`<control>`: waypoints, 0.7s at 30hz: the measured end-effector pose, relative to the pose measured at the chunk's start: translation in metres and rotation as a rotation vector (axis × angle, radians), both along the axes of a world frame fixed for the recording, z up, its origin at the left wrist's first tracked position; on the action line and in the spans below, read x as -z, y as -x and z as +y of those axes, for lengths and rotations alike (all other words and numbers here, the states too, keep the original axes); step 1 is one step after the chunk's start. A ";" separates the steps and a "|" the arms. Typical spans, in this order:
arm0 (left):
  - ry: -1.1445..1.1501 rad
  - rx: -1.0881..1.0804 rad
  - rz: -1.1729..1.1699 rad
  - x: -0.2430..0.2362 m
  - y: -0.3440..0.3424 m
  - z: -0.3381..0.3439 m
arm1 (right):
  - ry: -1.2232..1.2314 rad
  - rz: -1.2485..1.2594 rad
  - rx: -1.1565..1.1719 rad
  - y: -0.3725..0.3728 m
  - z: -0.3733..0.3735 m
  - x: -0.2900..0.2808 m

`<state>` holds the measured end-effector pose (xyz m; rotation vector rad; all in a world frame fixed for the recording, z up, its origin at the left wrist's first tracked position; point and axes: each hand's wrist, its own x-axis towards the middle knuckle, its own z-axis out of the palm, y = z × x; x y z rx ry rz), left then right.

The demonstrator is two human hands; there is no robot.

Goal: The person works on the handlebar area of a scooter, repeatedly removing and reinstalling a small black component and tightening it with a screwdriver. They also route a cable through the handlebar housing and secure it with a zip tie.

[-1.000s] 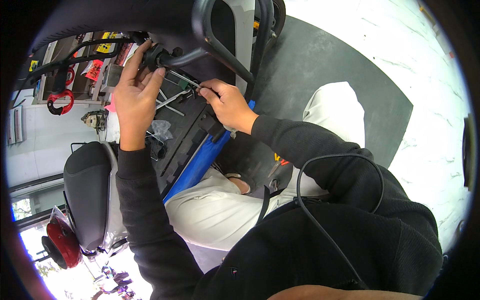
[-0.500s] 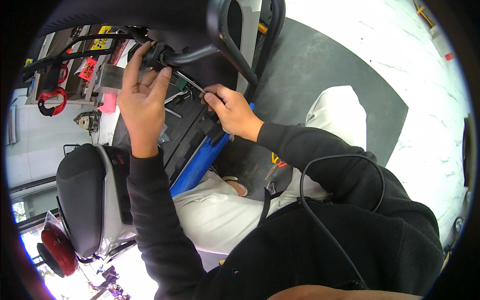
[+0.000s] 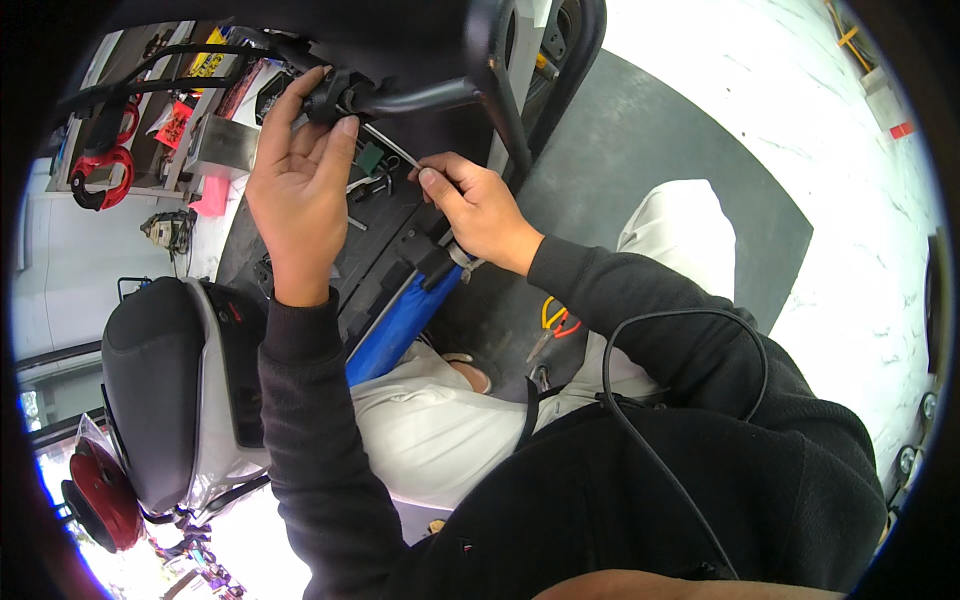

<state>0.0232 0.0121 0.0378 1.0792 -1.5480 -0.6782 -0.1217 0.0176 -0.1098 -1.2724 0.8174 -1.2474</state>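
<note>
My left hand (image 3: 305, 200) reaches up at the upper left, its fingers and thumb around a rounded black fitting (image 3: 340, 92). That fitting sits at the end of a black tubular bar (image 3: 428, 96). In the pinched fingers of my right hand (image 3: 482, 208) is a thin metal rod-shaped tool (image 3: 392, 145). It slants up and left, and its far end meets the underside of the fitting, beside my left thumb. Whether the tip sits in a screw head cannot be made out.
Below my hands, small tools (image 3: 372, 182) lie on a dark surface near a blue cylinder (image 3: 405, 325). Scissors with orange and yellow handles (image 3: 548, 322) lie on the dark mat (image 3: 700, 145). A scooter seat (image 3: 150, 375) stands left; a metal box (image 3: 222, 147) is behind my left hand.
The view has shifted slightly, so the bar, fitting and both hands appear a little farther right. My grips on the fitting and the rod-shaped tool look the same.
</note>
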 end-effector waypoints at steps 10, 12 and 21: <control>0.045 -0.119 -0.043 0.001 0.002 0.004 | 0.000 0.053 0.004 0.004 -0.001 -0.011; 0.046 -0.129 -0.035 0.002 0.003 0.004 | 0.002 0.042 -0.006 0.003 -0.002 -0.012; -0.006 -0.127 -0.044 -0.012 0.004 0.008 | 0.083 0.070 -0.013 0.008 -0.010 -0.022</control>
